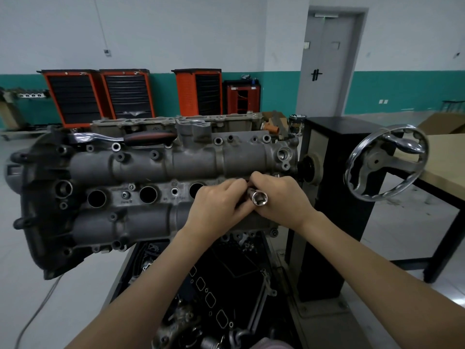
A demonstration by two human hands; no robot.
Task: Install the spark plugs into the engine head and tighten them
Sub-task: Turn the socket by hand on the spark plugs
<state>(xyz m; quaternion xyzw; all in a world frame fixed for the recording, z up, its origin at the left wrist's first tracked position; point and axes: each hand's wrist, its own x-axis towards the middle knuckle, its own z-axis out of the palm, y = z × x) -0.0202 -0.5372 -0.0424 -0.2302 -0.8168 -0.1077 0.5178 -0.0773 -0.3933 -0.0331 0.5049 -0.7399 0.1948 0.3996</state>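
Two hands (pixel 251 200) round chrome hexagonal socket (pixel 259 197)

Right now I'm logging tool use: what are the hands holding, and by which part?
The right hand holds a chrome socket by its body, open end toward the camera. The left hand pinches something hidden beside it.

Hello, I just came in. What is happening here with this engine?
A person is working at the engine head, which is mounted on a stand. Both hands meet over the rightmost spark plug hole: the right hand holds a chrome socket, and the left hand pinches something small beside it. Three plug holes are open. A ratchet lies on top of the head, untouched.
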